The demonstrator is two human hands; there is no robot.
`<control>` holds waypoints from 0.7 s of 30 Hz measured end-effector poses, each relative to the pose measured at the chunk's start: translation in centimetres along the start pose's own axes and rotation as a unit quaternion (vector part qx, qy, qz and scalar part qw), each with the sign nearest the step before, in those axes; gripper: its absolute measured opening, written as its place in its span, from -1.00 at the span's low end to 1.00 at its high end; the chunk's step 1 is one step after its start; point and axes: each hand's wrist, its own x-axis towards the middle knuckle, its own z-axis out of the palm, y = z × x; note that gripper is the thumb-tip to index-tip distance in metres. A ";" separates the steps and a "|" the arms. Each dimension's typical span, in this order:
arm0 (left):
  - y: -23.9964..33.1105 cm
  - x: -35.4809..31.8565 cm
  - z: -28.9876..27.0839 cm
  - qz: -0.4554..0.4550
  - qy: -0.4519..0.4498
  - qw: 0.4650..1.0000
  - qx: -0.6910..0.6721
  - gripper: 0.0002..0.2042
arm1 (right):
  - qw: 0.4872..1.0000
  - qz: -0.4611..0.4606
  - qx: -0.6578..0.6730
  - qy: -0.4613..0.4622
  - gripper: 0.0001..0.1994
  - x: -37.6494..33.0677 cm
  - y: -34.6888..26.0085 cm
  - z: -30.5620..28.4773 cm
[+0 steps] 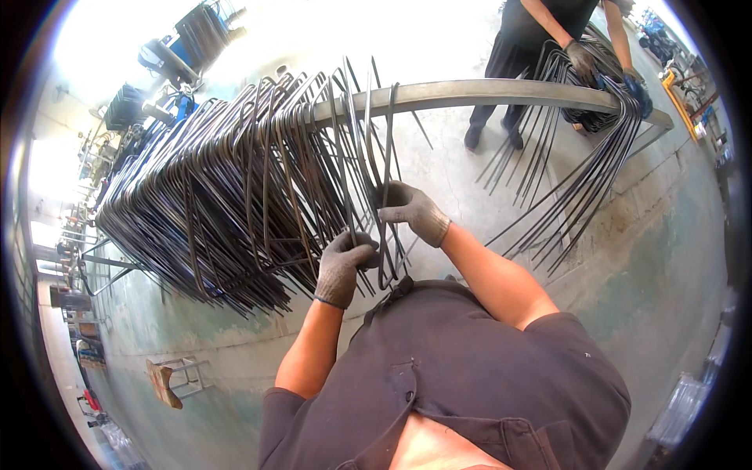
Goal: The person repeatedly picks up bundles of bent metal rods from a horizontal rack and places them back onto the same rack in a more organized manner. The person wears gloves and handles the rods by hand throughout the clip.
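Observation:
Many dark metal rods, bent into angular frames, hang in a dense row (211,172) over a long steel rail (439,95). At the right end of that row, a few bent rods (389,149) stand a little apart and hang down in front of me. My left hand (342,266), in a grey work glove, is closed around the lower part of these rods. My right hand (419,215), gloved the same way, grips a bent rod slightly higher, thumb toward the left. The fingertips of both hands are partly hidden behind the metal.
Across the rail at the far right, a co-worker's gloved hands (583,63) hold another bundle of bent rods (607,157), whose long ends fan out toward me. A small stool (164,383) stands on the floor at lower left. Machinery (168,63) lines the far left.

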 end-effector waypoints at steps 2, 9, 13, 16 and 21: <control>-2.0 -0.3 -1.0 0.003 0.011 0.999 0.033 -0.79 | 1.000 0.020 0.002 0.014 -0.49 -1.1 0.6 0.5; -0.1 0.2 0.6 0.061 0.030 0.996 0.055 -0.74 | 0.997 0.016 -0.001 -0.080 -0.15 -6.7 4.6 -1.3; -1.0 2.0 0.6 0.069 0.047 0.996 0.019 -0.75 | 0.987 0.042 0.146 -0.048 -0.04 -5.1 4.7 0.2; -1.4 3.9 0.4 0.103 0.081 0.991 0.022 -0.68 | 0.995 0.040 0.062 0.066 -0.15 -3.4 2.0 2.2; -1.8 6.0 0.8 0.166 0.150 0.966 0.131 -0.65 | 0.995 0.030 0.042 0.091 -0.24 -1.4 3.3 4.2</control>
